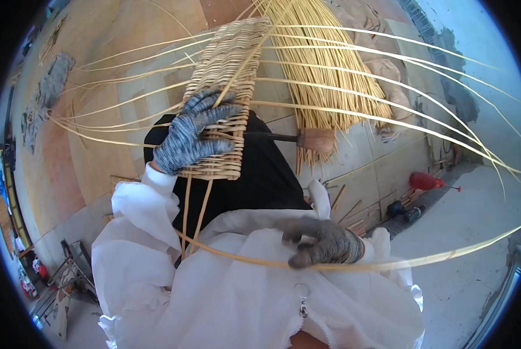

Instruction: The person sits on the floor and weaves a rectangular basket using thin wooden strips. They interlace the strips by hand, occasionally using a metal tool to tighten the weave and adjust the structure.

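A woven wicker panel [225, 58] of pale cane lies lengthwise across my dark-trousered legs, long loose strands fanning from both sides. My left hand [193, 134], in a grey knit glove, rests on its near left part with the fingers spread over the weave. A thicker cane strand [237, 72] slants across the panel and passes under those fingers. Lower right, over my white garment, is my right hand [324, 241], also gloved and partly blurred, fingers apart. One long cane strand [254, 262] curves along its lower edge; contact there is unclear.
A large bundle of thin cane [324, 64] lies beyond on the floor. A wooden handle [317, 140] on a dark rod sticks out from the panel's right side. Farther right is a red object with a thin tip [426, 181]. Wooden boards [91, 174] cover the left floor.
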`<action>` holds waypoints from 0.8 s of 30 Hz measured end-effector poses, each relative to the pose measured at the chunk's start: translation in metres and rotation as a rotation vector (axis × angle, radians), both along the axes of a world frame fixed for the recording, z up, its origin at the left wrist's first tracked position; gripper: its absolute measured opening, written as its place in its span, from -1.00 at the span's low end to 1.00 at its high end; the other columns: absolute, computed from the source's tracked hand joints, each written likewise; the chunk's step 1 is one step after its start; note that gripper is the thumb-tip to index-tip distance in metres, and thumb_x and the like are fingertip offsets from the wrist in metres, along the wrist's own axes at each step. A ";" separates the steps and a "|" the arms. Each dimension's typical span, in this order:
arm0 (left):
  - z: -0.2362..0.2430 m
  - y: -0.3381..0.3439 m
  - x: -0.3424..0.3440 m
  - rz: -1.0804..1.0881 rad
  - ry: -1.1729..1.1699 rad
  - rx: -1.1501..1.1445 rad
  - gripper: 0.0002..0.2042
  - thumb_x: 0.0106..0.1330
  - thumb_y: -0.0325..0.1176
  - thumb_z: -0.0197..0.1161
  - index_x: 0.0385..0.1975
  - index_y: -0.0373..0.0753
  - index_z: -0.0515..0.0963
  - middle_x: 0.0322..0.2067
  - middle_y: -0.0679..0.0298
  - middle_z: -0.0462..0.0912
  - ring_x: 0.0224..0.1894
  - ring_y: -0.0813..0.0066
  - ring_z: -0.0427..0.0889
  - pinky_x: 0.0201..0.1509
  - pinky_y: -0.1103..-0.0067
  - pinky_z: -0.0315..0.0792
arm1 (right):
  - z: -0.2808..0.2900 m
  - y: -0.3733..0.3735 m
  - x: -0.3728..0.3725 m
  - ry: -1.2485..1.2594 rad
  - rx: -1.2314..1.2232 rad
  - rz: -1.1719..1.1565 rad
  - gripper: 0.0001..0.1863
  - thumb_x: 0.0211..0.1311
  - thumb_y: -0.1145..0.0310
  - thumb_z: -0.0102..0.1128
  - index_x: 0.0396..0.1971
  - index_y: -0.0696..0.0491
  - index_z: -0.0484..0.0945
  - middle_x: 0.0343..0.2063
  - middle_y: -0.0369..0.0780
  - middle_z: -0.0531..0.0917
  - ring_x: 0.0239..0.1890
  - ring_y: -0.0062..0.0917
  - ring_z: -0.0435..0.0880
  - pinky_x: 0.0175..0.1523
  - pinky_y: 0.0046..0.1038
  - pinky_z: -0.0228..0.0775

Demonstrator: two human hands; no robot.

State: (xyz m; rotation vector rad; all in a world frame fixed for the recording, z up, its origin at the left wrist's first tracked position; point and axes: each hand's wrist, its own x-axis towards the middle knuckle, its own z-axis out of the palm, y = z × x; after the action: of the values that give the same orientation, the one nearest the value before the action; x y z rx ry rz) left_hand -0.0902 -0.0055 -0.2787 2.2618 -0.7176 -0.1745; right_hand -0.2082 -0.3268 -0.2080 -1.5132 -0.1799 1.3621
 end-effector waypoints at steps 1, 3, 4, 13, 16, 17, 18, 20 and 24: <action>0.000 0.001 0.000 0.011 -0.002 -0.008 -0.37 0.05 0.03 0.40 0.14 -0.08 0.50 0.26 0.14 0.35 0.40 0.08 0.11 0.46 0.24 -0.05 | 0.001 0.004 0.003 0.146 0.053 0.094 -0.27 0.02 0.06 0.42 0.19 0.07 0.43 -0.07 -0.15 0.54 -0.06 -0.49 0.53 0.04 -0.54 0.37; -0.001 0.002 -0.002 0.030 0.010 -0.010 -0.37 0.05 0.02 0.40 0.15 -0.09 0.50 0.26 0.10 0.34 0.39 0.08 0.12 0.45 0.24 -0.04 | -0.003 0.011 0.010 0.341 0.335 0.293 -0.30 0.04 0.06 0.40 0.18 0.07 0.44 -0.10 -0.15 0.56 -0.09 -0.48 0.55 0.03 -0.53 0.39; -0.002 0.002 -0.003 0.028 0.016 0.012 -0.37 0.07 0.01 0.39 0.15 -0.10 0.49 0.25 0.07 0.34 0.39 0.08 0.13 0.44 0.24 -0.01 | -0.005 0.010 0.014 0.099 0.543 0.178 -0.37 0.09 0.08 0.37 0.11 0.11 0.48 -0.12 -0.12 0.59 -0.13 -0.46 0.57 0.00 -0.50 0.41; -0.004 0.003 -0.001 0.043 0.002 0.037 -0.13 -0.12 0.18 0.44 0.26 -0.04 0.38 0.27 0.07 0.30 0.38 0.05 0.12 0.45 0.23 -0.01 | -0.047 -0.090 0.006 -0.629 0.318 -1.245 -0.58 0.19 0.10 0.29 -0.34 0.24 0.58 -0.38 0.01 0.68 -0.51 -0.35 0.68 -0.40 -0.39 0.59; -0.004 0.004 0.001 0.032 -0.019 0.059 -0.11 -0.15 0.21 0.44 0.26 -0.04 0.37 0.28 0.08 0.29 0.39 0.05 0.12 0.45 0.22 -0.02 | -0.067 -0.094 0.003 -0.613 0.390 -1.363 -0.65 0.19 0.17 0.30 -0.33 0.22 0.60 -0.38 0.01 0.68 -0.51 -0.36 0.67 -0.44 -0.41 0.57; -0.004 0.004 0.001 0.031 -0.018 0.060 -0.10 -0.16 0.21 0.44 0.26 -0.03 0.37 0.28 0.08 0.28 0.39 0.05 0.12 0.45 0.22 -0.02 | -0.070 -0.091 0.004 -0.669 0.406 -1.344 -0.66 0.20 0.18 0.29 -0.33 0.22 0.60 -0.39 0.01 0.68 -0.52 -0.36 0.67 -0.44 -0.42 0.56; -0.003 0.004 0.001 0.024 -0.019 0.069 -0.10 -0.17 0.22 0.44 0.26 -0.03 0.37 0.29 0.08 0.28 0.39 0.05 0.11 0.45 0.22 -0.03 | -0.072 -0.087 0.006 -0.692 0.403 -1.360 -0.66 0.20 0.18 0.28 -0.34 0.22 0.60 -0.39 0.01 0.68 -0.52 -0.36 0.67 -0.44 -0.43 0.55; -0.002 0.003 0.000 0.026 -0.027 0.070 -0.10 -0.17 0.22 0.44 0.27 -0.03 0.37 0.28 0.08 0.27 0.39 0.06 0.11 0.45 0.22 -0.02 | -0.068 -0.075 0.010 -0.687 0.418 -1.362 -0.69 0.21 0.19 0.28 -0.35 0.19 0.60 -0.39 -0.01 0.67 -0.50 -0.37 0.65 -0.45 -0.43 0.53; -0.004 -0.001 -0.002 0.021 -0.100 0.119 -0.08 -0.18 0.22 0.44 0.27 -0.03 0.36 0.28 0.08 0.28 0.40 0.04 0.09 0.45 0.22 -0.03 | -0.054 -0.047 0.016 -0.747 0.341 -1.259 -0.65 0.22 0.16 0.27 -0.34 0.22 0.61 -0.40 -0.01 0.68 -0.50 -0.41 0.65 -0.44 -0.43 0.53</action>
State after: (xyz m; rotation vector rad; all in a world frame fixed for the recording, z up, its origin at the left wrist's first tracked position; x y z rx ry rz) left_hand -0.0924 -0.0066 -0.2830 2.4047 -0.7537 -0.0965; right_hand -0.1918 -0.3734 -0.2625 -1.3325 0.0894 -0.2353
